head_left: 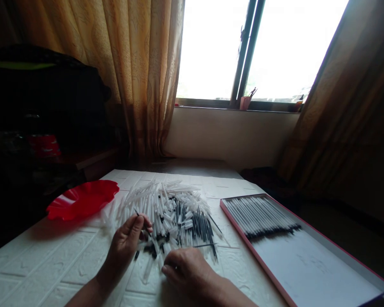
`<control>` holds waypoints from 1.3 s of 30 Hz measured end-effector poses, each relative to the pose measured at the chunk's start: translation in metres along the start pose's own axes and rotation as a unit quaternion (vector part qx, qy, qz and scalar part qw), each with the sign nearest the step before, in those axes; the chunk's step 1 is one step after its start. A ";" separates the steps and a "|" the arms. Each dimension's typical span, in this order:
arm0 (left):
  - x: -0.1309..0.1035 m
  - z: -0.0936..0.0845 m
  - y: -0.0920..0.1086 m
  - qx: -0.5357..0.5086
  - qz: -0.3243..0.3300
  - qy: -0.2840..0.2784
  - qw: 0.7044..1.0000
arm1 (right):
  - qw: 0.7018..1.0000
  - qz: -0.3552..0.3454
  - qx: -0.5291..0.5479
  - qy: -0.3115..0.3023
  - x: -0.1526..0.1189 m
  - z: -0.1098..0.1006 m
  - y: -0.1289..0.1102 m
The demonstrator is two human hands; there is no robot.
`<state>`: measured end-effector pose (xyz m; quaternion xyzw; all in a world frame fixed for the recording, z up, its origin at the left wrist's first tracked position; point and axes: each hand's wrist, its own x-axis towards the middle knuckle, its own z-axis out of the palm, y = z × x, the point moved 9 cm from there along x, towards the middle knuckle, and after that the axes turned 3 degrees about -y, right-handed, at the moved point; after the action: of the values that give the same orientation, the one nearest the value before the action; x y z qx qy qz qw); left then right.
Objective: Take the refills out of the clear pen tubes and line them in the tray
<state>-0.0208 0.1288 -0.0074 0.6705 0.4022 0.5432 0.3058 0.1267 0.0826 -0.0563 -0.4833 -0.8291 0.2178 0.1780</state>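
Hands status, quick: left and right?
Left hand: closed on a thin dark rod.
Right hand: curled at the near edge of the pile; can't tell whether it holds anything.

The red bowl (83, 197) at left looks like smooth, glossy plastic. The white table cover (73, 256) is embossed and matt. The piled tubes (150, 204) look like translucent plastic; the tray (294, 260) at right has a smooth, paper-like base. The far left curtain (137, 64) is patterned cloth.

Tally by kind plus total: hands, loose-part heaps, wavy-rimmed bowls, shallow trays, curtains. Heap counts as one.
Hands: 2 (left hand, right hand)
Heap: 1
Red bowl: 1
Shallow tray: 1
Curtains: 2
Total: 7
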 end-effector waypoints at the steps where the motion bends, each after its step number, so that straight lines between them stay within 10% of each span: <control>1: 0.003 -0.009 -0.003 -0.016 -0.011 0.029 0.999 | 1.000 0.001 0.000 0.001 0.000 -0.002 0.001; 7: 0.010 -0.036 -0.018 -0.069 -0.066 0.112 0.989 | 1.000 0.014 0.000 0.014 -0.005 -0.014 0.004; 18: 0.006 -0.009 -0.041 -0.023 -0.072 0.021 0.997 | 0.992 0.013 -0.092 0.081 0.020 -0.041 -0.003; 27: 0.002 0.006 -0.035 0.044 -0.035 -0.035 0.998 | 0.980 -0.002 -0.194 0.044 0.059 -0.024 -0.020; 39: -0.004 0.010 -0.023 0.121 0.057 -0.057 0.989 | 0.988 0.122 -0.047 0.084 0.022 -0.066 0.023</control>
<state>-0.0159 0.1371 -0.0313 0.7545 0.4076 0.4679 0.2136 0.1666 0.1244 -0.0114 -0.6053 -0.7551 0.1572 0.1965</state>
